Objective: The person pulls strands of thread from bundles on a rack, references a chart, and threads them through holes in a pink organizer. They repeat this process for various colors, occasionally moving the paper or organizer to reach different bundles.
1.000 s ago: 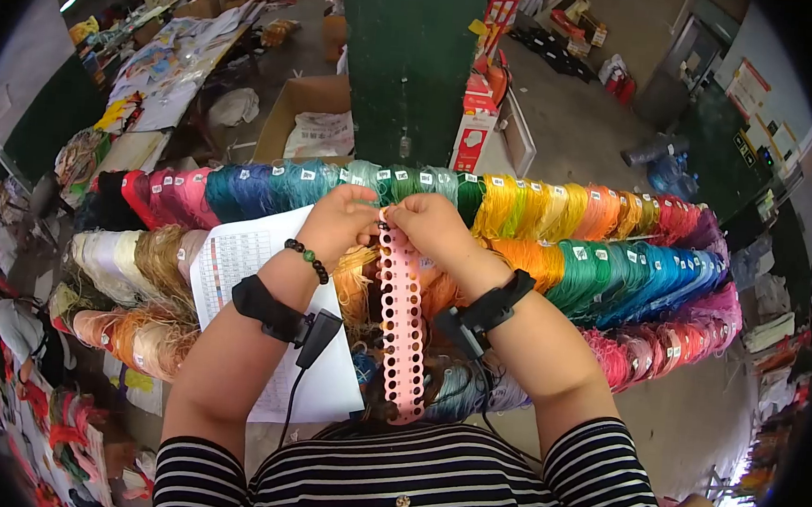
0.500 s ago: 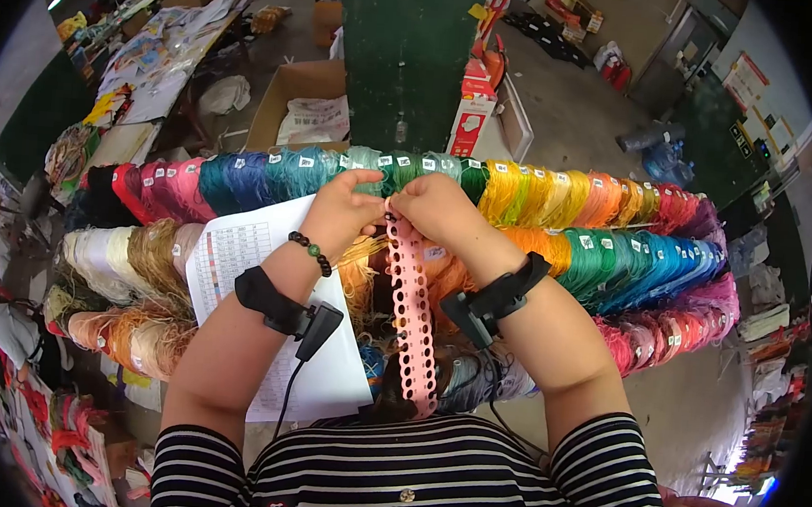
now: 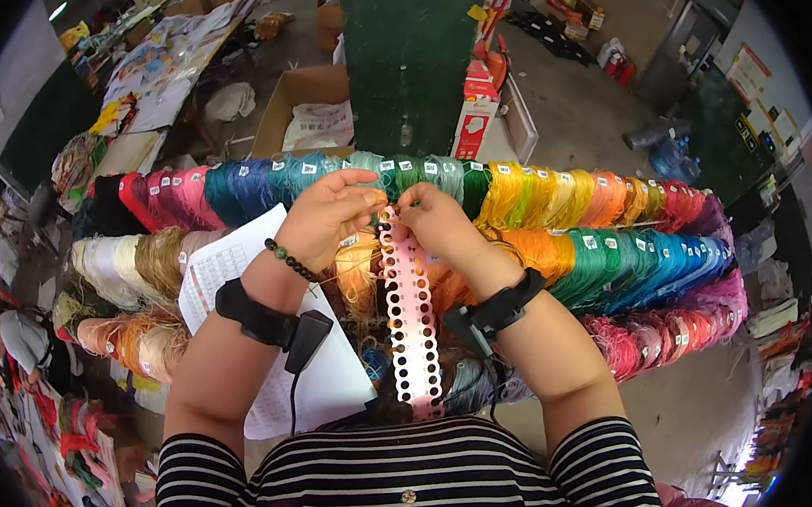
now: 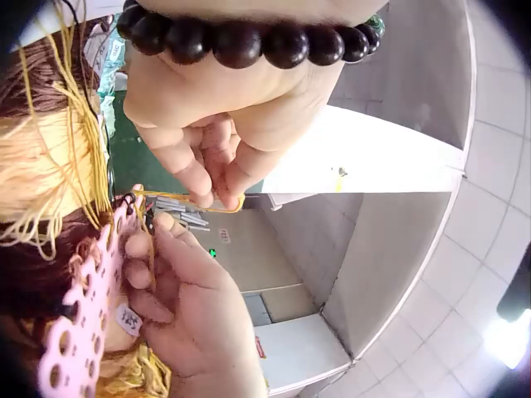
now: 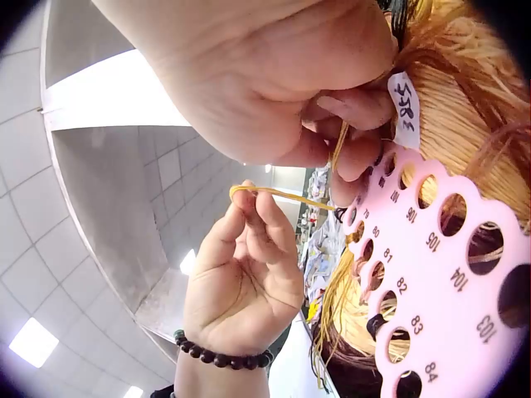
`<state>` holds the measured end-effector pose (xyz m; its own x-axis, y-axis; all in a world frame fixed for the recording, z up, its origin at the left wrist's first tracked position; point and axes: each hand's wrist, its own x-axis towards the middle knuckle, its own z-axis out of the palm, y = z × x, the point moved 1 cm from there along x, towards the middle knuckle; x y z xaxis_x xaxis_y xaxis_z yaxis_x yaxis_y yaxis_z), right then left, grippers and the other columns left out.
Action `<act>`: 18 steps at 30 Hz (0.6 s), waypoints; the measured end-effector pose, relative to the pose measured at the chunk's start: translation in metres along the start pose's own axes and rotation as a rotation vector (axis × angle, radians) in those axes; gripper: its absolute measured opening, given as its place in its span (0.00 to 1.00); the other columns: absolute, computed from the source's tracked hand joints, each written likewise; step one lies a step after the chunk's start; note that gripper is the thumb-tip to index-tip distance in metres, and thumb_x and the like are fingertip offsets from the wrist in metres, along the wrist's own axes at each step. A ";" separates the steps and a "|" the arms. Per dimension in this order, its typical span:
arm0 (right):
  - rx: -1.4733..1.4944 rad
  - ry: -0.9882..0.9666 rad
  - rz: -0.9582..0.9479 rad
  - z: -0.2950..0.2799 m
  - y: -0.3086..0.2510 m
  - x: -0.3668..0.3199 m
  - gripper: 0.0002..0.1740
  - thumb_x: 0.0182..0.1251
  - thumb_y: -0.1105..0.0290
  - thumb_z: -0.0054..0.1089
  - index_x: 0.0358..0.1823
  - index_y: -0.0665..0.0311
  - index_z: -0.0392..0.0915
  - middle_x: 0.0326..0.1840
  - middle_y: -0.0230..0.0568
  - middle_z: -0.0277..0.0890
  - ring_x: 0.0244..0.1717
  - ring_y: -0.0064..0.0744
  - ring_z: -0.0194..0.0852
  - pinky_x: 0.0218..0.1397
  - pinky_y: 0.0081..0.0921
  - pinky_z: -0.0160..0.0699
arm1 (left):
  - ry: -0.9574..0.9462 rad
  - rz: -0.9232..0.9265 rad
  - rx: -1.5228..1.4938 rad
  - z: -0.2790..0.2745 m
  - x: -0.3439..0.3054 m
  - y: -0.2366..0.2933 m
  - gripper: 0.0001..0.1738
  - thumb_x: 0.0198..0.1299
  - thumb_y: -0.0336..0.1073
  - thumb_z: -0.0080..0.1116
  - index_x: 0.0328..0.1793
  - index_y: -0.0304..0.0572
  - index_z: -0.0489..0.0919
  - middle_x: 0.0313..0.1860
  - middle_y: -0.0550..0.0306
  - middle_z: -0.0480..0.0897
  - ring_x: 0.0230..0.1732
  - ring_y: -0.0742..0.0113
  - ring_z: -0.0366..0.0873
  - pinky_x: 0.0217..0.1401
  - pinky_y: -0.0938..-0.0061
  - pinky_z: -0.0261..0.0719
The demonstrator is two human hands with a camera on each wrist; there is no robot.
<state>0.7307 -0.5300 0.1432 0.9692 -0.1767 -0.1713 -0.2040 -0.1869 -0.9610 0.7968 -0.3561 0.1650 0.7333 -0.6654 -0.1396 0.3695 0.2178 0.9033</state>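
My left hand (image 3: 332, 213) pinches a loop of yellow-orange thread (image 5: 286, 196) between thumb and fingertips. That thread runs to the end of a long pink perforated thread card (image 3: 408, 315), with numbers printed beside its holes. My right hand (image 3: 438, 220) grips the card's far end with curled fingers, a strand of the same thread passing against them. Toward my striped shirt the card slopes down. In the right wrist view, a small black tie (image 5: 376, 324) sits in one of its holes. Behind the card, a white paper label (image 5: 405, 112) lies on peach-coloured thread.
Rows of labelled thread hanks (image 3: 560, 200) in many colours span the rack before me. A printed chart sheet (image 3: 322, 370) lies under my left forearm. Beyond the rack stand a green pillar (image 3: 405, 65) and an open cardboard box (image 3: 280, 103).
My left fingertips have drawn away from the right hand, the thread now stretched between them. The card's lower end has swung slightly right, and the chart sheet has shifted a little.
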 end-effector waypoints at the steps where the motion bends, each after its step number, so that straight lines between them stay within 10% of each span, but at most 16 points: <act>1: 0.024 0.005 -0.008 0.000 0.002 0.000 0.04 0.66 0.73 0.51 0.38 0.66 0.71 0.25 0.40 0.80 0.23 0.26 0.78 0.25 0.26 0.76 | -0.001 0.028 0.012 0.002 0.000 -0.001 0.15 0.66 0.26 0.55 0.58 0.38 0.71 0.44 0.56 0.83 0.44 0.74 0.82 0.40 0.88 0.79; 14: 0.562 -0.037 -0.012 -0.009 0.009 -0.009 0.05 0.67 0.72 0.53 0.42 0.64 0.72 0.25 0.38 0.78 0.23 0.24 0.76 0.24 0.20 0.74 | -0.157 0.055 0.316 0.016 0.004 -0.014 0.25 0.61 0.22 0.57 0.66 0.36 0.69 0.47 0.53 0.82 0.40 0.72 0.80 0.41 0.83 0.77; 18: 0.203 0.169 -0.139 -0.016 0.015 -0.020 0.12 0.64 0.70 0.62 0.45 0.69 0.75 0.27 0.34 0.79 0.27 0.22 0.78 0.28 0.21 0.76 | -0.202 0.116 0.382 0.014 -0.001 -0.017 0.30 0.57 0.21 0.58 0.68 0.36 0.66 0.39 0.59 0.79 0.35 0.77 0.76 0.37 0.84 0.74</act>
<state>0.7065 -0.5446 0.1353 0.9459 -0.3243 -0.0126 -0.0226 -0.0270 -0.9994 0.7819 -0.3688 0.1558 0.6173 -0.7864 0.0194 0.0264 0.0454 0.9986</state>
